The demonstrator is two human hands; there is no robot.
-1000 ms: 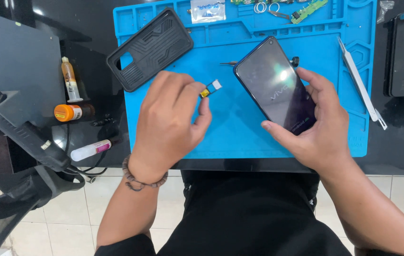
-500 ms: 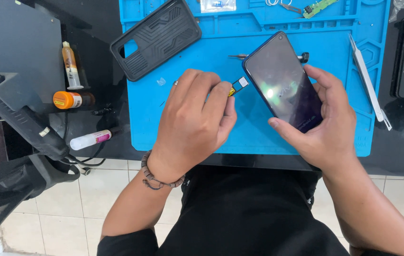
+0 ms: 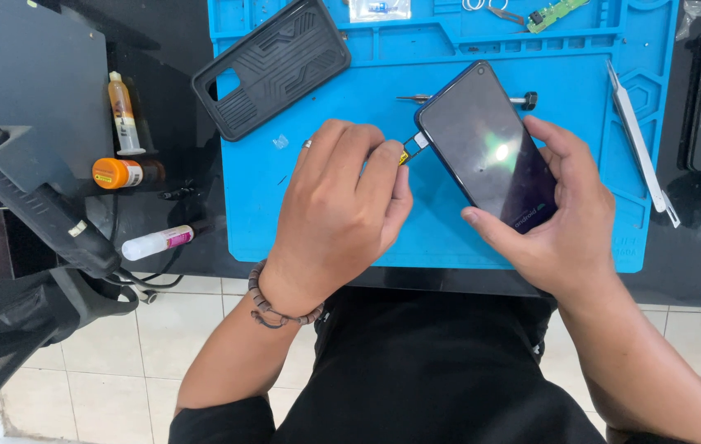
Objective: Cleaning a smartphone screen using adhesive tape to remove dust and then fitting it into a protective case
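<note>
My right hand (image 3: pixel 562 215) grips a dark smartphone (image 3: pixel 486 146), screen up, tilted over the blue work mat (image 3: pixel 326 205). My left hand (image 3: pixel 342 210) pinches a small card tray (image 3: pixel 413 146) with a yellow piece on it, its tip touching the phone's left edge. A bead bracelet circles my left wrist. Behind the phone lies a thin screwdriver (image 3: pixel 416 99), partly hidden by it.
A black phone case (image 3: pixel 272 66) lies at the mat's upper left. Tweezers (image 3: pixel 638 140) rest along the mat's right side. Small bottles (image 3: pixel 124 111) (image 3: pixel 124 173) and a white tube (image 3: pixel 157 241) sit on the dark table at left, near a black stand arm (image 3: pixel 30 205).
My left hand has carried the small tray rightward until it meets the phone's edge. The phone screen now shows a bright spot and small writing.
</note>
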